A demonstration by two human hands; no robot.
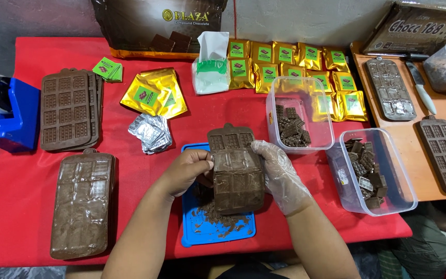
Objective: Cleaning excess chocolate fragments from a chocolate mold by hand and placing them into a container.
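Both hands hold a brown silicone chocolate mould point(236, 170) filled with chocolate, tilted up above a blue cutting board point(194, 235). My bare left hand point(184, 171) grips its left edge. My right hand point(279, 173), in a clear plastic glove, grips its right edge. Chocolate crumbs lie scattered on the board under the mould.
A filled mould point(82, 202) lies at the left, a stack of empty moulds point(70, 109) behind it. Two clear tubs point(299, 114) point(371, 171) hold chocolate pieces. Gold pouches point(295, 66), foil wrappers point(151, 132), green labels point(108, 69), a blue tape dispenser point(6, 111) and more moulds point(444, 155) surround the red cloth.
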